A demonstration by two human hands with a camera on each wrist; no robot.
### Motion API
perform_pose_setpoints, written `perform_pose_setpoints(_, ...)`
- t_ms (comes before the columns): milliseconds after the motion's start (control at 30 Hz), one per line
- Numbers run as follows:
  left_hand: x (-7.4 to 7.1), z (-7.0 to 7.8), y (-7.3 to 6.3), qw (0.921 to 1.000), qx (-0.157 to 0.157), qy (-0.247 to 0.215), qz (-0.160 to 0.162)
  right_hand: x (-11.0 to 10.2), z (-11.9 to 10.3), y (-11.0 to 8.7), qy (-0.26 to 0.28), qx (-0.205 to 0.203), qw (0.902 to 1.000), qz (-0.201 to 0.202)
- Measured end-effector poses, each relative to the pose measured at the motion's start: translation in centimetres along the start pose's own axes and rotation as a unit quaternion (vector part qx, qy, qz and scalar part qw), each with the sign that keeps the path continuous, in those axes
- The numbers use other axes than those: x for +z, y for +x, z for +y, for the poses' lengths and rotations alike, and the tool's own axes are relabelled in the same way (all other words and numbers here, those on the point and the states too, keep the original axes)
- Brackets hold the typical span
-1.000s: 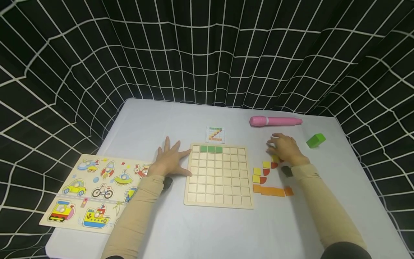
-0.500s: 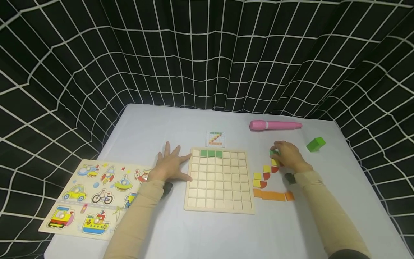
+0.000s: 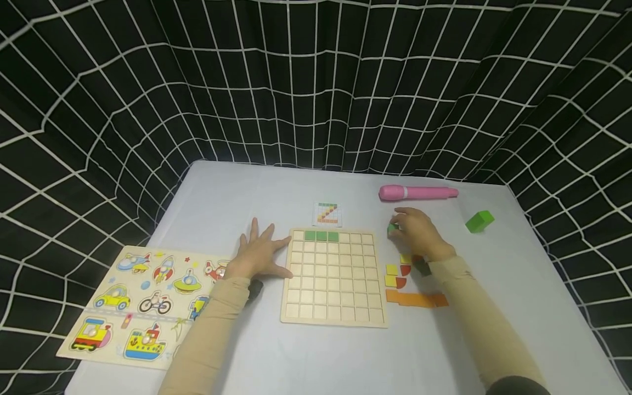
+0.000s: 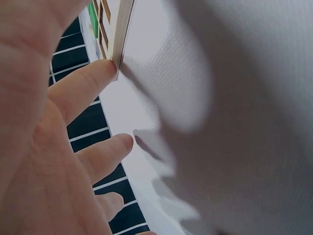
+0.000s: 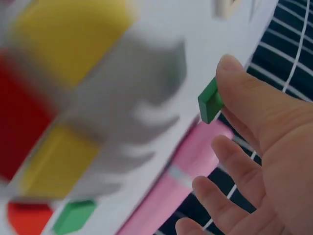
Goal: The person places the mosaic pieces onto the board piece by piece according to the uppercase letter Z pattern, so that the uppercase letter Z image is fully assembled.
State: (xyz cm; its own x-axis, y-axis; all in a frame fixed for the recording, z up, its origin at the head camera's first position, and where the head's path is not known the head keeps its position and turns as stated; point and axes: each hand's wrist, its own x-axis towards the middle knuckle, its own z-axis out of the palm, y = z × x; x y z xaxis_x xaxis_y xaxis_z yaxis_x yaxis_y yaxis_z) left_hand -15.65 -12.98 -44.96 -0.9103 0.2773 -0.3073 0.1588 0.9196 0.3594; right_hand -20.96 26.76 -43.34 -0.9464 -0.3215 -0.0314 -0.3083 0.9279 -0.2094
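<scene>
My right hand (image 3: 419, 233) pinches a small green square tile (image 5: 210, 103) between thumb and index finger, above the table to the right of the wooden grid board (image 3: 333, 285). Its other fingers are spread apart in the right wrist view. At the board's left edge rests my left hand (image 3: 259, 255), fingers spread, with the index fingertip touching the rim in the left wrist view. Three green tiles (image 3: 322, 236) fill squares of the top row. Beside the board lie yellow square tiles (image 3: 391, 281), red quarter-circle tiles (image 3: 401, 283) and a row of orange tiles (image 3: 415, 299).
A small pattern card (image 3: 327, 214) lies behind the board. Farther back on the right are a pink baton-like object (image 3: 424, 192) and a green block (image 3: 479, 221). A wooden picture puzzle (image 3: 118, 332) lies on the left, partly under my left forearm.
My right hand has taken hold of a green tile from among the loose pieces and carried it leftward toward the board. My left hand has stayed at the board's edge.
</scene>
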Motion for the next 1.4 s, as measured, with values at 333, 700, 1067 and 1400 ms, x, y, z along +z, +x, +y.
perform_pose_setpoints(333,0.0,0.1,0.1,1.0,-0.004,0.009,-0.002,1.0,-5.8,2.5,0.026,-0.073,0.9969,-0.017)
perform_pose_setpoints(700,-0.1,0.2,0.1,0.9999,-0.001,0.014,0.002,2.5,-8.9,3.9,0.005,-0.111,0.9932,-0.036)
perform_pose_setpoints(1067,-0.1,0.2,0.2,0.9999,-0.002,0.011,-0.002,3.3,-8.8,4.3,-0.015,-0.126,0.9917,-0.021)
perform_pose_setpoints(1400,-0.2,0.2,0.1,0.9999,-0.002,0.014,-0.001,2.8,-8.3,4.0,0.01,-0.115,0.9929,-0.029)
